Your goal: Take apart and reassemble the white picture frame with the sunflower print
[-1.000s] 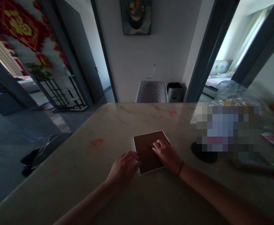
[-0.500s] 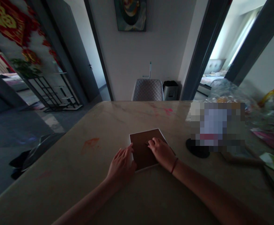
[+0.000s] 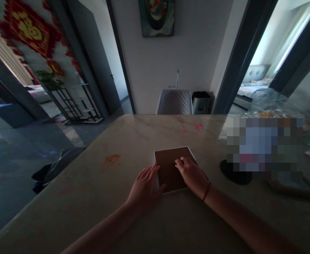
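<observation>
A flat square brown board point(image 3: 165, 164) with a thin white rim lies on the pale marble counter point(image 3: 91, 197). My left hand point(image 3: 144, 188) is at the board's lower left corner, its spread fingers at the left edge. My right hand point(image 3: 192, 174) rests on the board's right part, fingers lying on the brown face with a slight curl. Neither hand lifts the board. Its lower right part is hidden under my right hand. I wear a thin red cord on my right wrist.
A round black base point(image 3: 234, 173) stands right of the board, beside a pixelated patch and a clear plastic bag point(image 3: 268, 102). Orange-red stains mark the counter. Its left edge drops to a dark floor. A quilted chair point(image 3: 174, 102) stands beyond the far edge.
My left hand has shifted slightly along the board's left edge, with its fingers spreading. My right hand stays on the board. The whole view has swayed a little.
</observation>
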### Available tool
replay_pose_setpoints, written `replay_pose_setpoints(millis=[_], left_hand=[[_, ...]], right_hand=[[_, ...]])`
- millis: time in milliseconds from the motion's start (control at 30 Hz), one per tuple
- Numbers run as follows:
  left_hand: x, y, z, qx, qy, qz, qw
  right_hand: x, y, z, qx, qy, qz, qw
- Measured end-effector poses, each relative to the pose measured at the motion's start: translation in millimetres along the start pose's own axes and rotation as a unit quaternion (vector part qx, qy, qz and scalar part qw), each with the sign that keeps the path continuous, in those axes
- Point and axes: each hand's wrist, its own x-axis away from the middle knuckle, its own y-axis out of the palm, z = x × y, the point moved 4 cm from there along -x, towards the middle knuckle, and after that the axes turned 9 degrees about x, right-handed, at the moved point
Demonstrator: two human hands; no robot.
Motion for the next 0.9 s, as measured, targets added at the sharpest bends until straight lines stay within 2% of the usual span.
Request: replay_pose_setpoints(millis=[167, 533, 767, 900], left_hand=[[2.7, 1.7, -2.1, 0.019, 0.018, -0.028, 0.999], [6.7, 2.1, -5.7, 0.031, -0.015, -0.044, 0.998], [6.4, 0.6, -3.9, 0.023, -0.014, -0.063, 0.998], [6.3, -0.6, -2.8, 0.023, -0.021, -0.065, 0.997]], right_hand=[[1.1, 1.3, -0.1, -0.011, 0.005, 0.013, 1.0], [0.8, 6.2, 4.7, -0.019, 0.013, 0.05, 0.999], [0.6, 7.2, 9.9, -0.014, 0.05, 0.037, 0.998], [-0.9, 8.5, 11.1, -0.019, 0.047, 0.041, 0.998]])
